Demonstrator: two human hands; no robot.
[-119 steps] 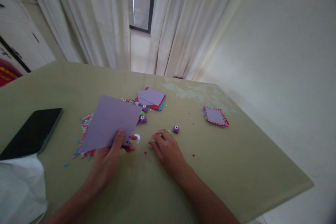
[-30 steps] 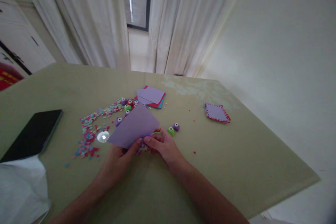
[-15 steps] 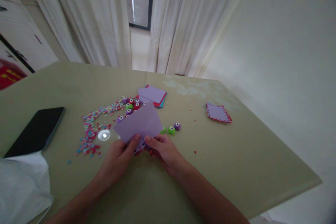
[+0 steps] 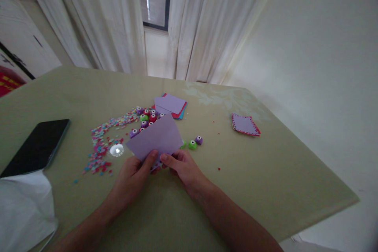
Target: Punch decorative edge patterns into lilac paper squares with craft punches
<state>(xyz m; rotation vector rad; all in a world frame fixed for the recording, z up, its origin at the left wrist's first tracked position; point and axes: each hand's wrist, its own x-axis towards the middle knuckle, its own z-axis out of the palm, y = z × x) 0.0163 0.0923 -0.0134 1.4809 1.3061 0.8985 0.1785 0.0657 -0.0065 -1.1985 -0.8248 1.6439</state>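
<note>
A purple paper card (image 4: 159,136) is tilted up above the table, its lower corner marked with small punched shapes. My left hand (image 4: 137,169) is closed on its lower left edge, thumb on top. At the lower right edge, my right hand (image 4: 181,165) pinches what looks like a small purple paper punch, mostly hidden by the fingers. Several punches (image 4: 143,118) with eye-like tops, in purple, red and green, cluster behind the card. A green punch (image 4: 192,145) and a purple punch (image 4: 199,140) sit to its right.
Paper confetti (image 4: 99,141) spreads left of the card around a shiny clear dome (image 4: 117,150). Stacked coloured cards (image 4: 174,104) lie behind; cards with punched edges (image 4: 245,125) lie right. A black phone (image 4: 37,145) and a white cloth-like item (image 4: 26,208) occupy the left.
The view has shifted slightly. Both hands keep their hold at the card's lower edge; my right thumb has moved a little to the left, and less of the purple punch shows.
</note>
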